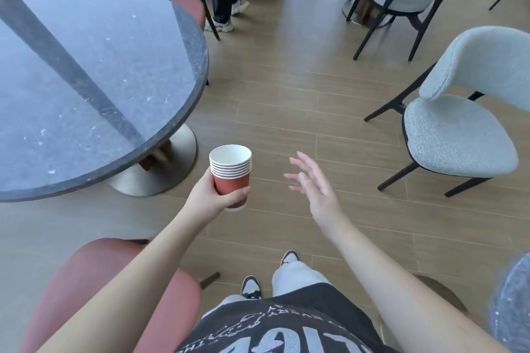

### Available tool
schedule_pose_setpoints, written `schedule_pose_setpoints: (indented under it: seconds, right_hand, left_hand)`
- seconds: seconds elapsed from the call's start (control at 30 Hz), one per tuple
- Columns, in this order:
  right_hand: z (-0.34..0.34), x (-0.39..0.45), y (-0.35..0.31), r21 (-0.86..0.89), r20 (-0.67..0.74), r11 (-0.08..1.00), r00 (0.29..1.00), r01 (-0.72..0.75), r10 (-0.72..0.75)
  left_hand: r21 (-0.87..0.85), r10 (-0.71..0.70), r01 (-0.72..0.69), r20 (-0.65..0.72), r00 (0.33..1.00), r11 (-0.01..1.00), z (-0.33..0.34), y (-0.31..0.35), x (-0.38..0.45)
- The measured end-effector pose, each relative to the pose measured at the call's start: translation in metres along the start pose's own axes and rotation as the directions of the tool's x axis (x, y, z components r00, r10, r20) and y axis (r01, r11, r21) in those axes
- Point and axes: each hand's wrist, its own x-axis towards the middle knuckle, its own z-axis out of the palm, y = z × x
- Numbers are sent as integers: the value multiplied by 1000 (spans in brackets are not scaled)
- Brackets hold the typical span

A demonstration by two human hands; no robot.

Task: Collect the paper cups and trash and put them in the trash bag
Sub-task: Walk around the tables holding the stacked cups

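Left hand: the left hand (213, 195) is curled round the lower red wall of a stack of nested red paper cups with white rims and white insides (231, 175), thumb across the front and fingers behind, holding it upright with the mouth up.
Cups: the stack hangs in the air above the wood-look plank floor (286, 112), just off the edge of the round dark speckled stone table (86, 74) and above that table's metal pedestal base (160, 172); several rolled rims show one under another at the top.
Right hand: the right hand (314, 182) is spread open, fingers straight and parted, palm turned towards the cups, holding nothing; it is near the stack but apart from it.
Trash bag: not seen in this view.
Seating: a terracotta-red upholstered chair (94, 289) sits below the left forearm; a pale blue-grey fabric chair with dark legs (456, 135) stands to the right, well apart from the hands.
Wearer: a dark printed shirt (275, 327), light trousers and black-and-white trainers (251, 286) show at the bottom.
Background: another person's legs and trainers (226, 0) stand beyond the table.
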Motion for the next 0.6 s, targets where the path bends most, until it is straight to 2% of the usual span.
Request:
schedule_pose_setpoints:
  seconds: [0.37, 0.6]
  right_hand:
    - [-27, 121, -11, 17, 111, 1000, 994, 11, -13]
    - [-42, 189, -23, 27, 182, 999, 983, 24, -29]
  left_hand:
    - [-61, -68, 61, -124, 990, 996, 4, 37, 77]
    - [-70, -65, 53, -192, 979, 996, 11, 64, 118]
